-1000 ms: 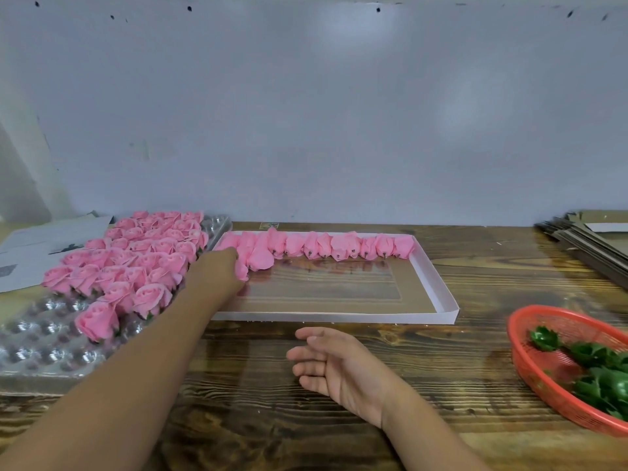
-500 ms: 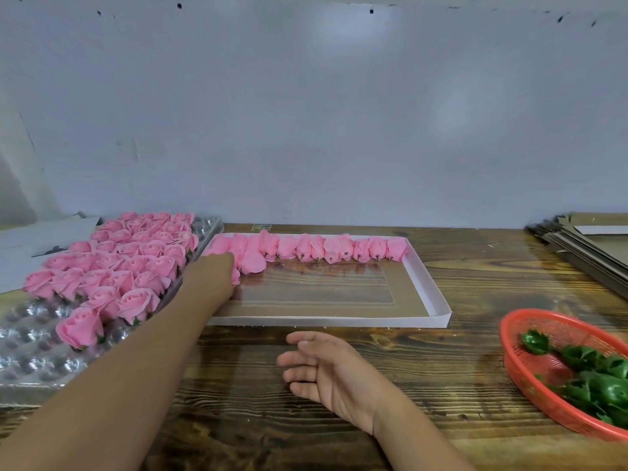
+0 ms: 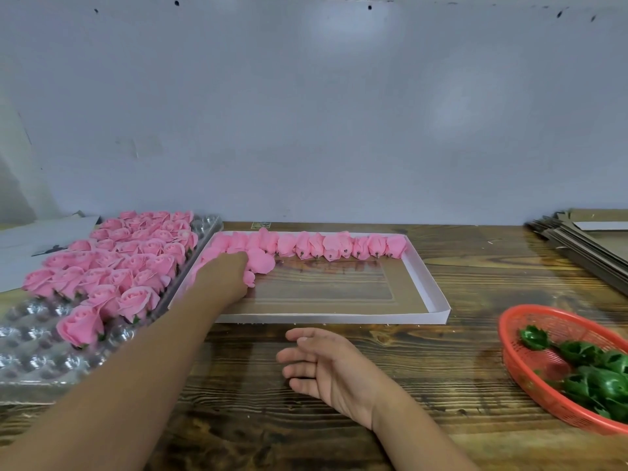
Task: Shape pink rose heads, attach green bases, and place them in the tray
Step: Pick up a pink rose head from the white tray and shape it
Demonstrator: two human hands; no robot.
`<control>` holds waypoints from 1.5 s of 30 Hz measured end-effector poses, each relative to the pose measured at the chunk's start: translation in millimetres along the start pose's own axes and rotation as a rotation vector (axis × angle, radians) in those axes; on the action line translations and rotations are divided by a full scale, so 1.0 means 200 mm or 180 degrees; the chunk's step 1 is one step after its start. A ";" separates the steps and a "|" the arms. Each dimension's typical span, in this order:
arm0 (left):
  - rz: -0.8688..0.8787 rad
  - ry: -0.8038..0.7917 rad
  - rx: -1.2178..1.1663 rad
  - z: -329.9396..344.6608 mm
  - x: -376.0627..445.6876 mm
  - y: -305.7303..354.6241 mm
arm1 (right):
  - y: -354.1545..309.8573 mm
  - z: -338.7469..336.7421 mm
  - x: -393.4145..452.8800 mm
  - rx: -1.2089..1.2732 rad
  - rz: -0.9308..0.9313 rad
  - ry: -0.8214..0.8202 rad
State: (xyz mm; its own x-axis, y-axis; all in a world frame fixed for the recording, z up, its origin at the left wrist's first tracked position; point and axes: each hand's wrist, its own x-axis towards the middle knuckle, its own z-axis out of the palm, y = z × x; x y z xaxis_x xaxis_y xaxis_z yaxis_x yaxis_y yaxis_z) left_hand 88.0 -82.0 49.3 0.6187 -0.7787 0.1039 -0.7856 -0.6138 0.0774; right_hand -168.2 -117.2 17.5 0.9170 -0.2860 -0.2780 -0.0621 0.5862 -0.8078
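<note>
A shallow white tray [image 3: 438,300] lies on the wooden table, with a row of pink rose heads [image 3: 333,246] lined along its far wall. My left hand [image 3: 224,280] reaches into the tray's far left corner. Its fingers are curled round a pink rose head [image 3: 249,278] that peeks out beneath them, next to other heads there. My right hand [image 3: 326,365] rests on the table in front of the tray, fingers relaxed and holding nothing. A red basket [image 3: 530,375] at the right holds several green bases [image 3: 598,379].
A clear plastic blister tray [image 3: 34,362] at the left carries several pink roses [image 3: 129,263], and its near cells are bare. Flat cardboard sheets [image 3: 584,239] are stacked at the back right. Papers [image 3: 34,239] lie at the back left. A grey wall stands close behind the table.
My left hand stays at the tray's far left corner, shifting only slightly among the rose heads. The right hand has not moved.
</note>
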 end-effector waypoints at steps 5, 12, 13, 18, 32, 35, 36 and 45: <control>-0.0142 0.0105 -0.0237 0.02 -0.01 0.01 | 0.00 0.00 0.00 -0.0015 -0.0012 -0.0003; -0.0325 -0.0235 -0.0119 -0.03 -0.03 0.02 | 0.00 0.00 -0.01 -0.0013 -0.0028 -0.0024; -0.0341 -0.0242 -0.0188 -0.03 -0.02 0.02 | 0.00 0.00 -0.01 -0.0009 -0.0029 -0.0025; -0.0362 -0.0399 -0.0311 -0.03 -0.03 0.02 | 0.00 0.00 0.00 -0.0018 -0.0029 -0.0011; -0.0254 -0.0056 0.0192 0.01 -0.08 0.08 | 0.00 0.00 -0.01 -0.0027 -0.0072 -0.0005; -0.0342 -0.0228 0.0032 0.00 -0.08 0.11 | 0.00 0.00 -0.01 -0.0026 -0.0077 -0.0015; -0.0343 -0.0199 -0.0048 -0.01 -0.08 0.10 | 0.00 0.00 -0.01 -0.0017 -0.0072 -0.0017; -0.0278 -0.0174 -0.1659 -0.03 -0.08 -0.02 | -0.01 0.01 -0.02 0.0027 -0.0053 0.0022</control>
State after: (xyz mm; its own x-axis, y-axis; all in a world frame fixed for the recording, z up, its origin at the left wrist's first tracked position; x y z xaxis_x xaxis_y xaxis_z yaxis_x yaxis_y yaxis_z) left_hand 80.1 -66.0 53.9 0.6702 -0.7418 0.0244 -0.6201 -0.5416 0.5675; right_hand -170.9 -115.6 21.3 0.9152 -0.3009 -0.2681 -0.0435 0.5877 -0.8079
